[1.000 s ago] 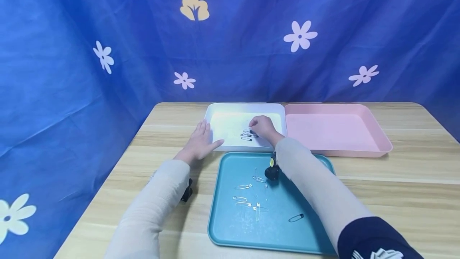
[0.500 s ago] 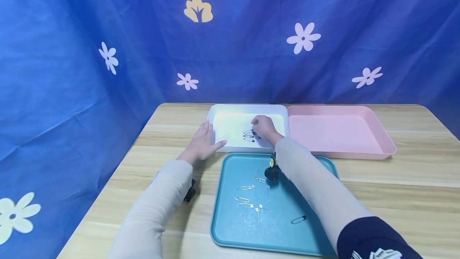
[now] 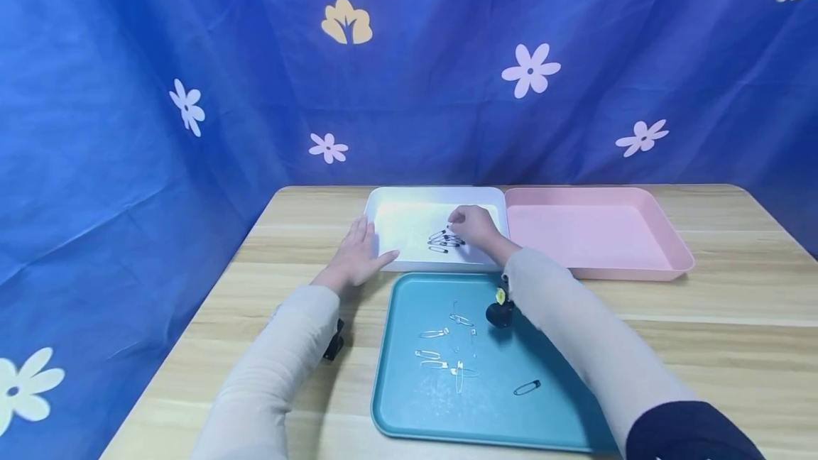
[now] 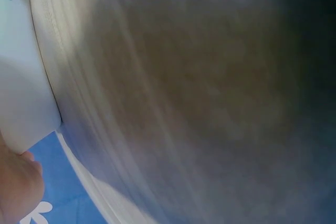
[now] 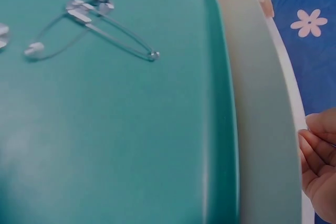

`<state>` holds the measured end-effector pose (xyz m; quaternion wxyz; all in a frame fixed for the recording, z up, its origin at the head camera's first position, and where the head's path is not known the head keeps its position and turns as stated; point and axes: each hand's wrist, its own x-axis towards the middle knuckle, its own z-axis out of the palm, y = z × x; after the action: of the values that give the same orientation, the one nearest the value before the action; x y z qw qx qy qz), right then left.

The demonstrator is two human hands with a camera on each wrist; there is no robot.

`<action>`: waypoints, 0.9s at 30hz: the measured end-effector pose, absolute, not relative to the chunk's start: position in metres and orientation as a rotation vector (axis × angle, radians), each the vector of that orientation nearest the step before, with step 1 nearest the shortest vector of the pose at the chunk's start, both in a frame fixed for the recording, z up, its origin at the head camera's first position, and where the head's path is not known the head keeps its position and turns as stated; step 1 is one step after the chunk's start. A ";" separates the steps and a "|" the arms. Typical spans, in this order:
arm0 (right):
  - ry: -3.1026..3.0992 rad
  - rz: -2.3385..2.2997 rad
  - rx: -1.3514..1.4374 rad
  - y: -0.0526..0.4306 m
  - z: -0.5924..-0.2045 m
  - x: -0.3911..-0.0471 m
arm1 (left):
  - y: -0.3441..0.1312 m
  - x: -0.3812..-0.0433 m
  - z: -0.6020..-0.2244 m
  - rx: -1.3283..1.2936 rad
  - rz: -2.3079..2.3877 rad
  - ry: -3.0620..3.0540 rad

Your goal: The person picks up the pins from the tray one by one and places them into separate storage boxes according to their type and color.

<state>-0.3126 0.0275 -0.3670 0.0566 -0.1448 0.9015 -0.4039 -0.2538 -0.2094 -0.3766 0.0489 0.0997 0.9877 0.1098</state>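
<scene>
Resting our spread left hand (image 3: 353, 257) against the white tray (image 3: 404, 222), we hold our right hand (image 3: 476, 227) over its dark safety pins (image 3: 451, 241), fingertips together; whether they pinch one, we cannot tell.

No readable text or labels

We take this for a makeshift workstation, since a blue fabric backdrop (image 3: 415, 101) printed with flowers closes off the far and left sides; we cannot tell home from workshop. Before us, a wood-grain tabletop (image 3: 722, 353) bears a white tray (image 3: 402, 218), a pink tray (image 3: 588, 233), a teal tray (image 3: 460, 414) and safety pins (image 5: 80, 12).
</scene>
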 end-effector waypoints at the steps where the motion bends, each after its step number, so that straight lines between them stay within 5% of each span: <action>1: 2.736 -1.226 -0.448 0.030 -0.366 -0.311 | -0.209 -0.254 -0.377 0.307 0.339 3.012; 27: 2.593 -1.277 -0.637 0.094 -0.344 -0.229 | -0.212 -0.254 -0.378 0.325 0.348 3.009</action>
<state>-0.2291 0.0940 -0.3436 0.0910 -0.2144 0.8724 -0.4297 -0.2538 -0.2115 -0.3777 0.0476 0.1065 0.9866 0.1141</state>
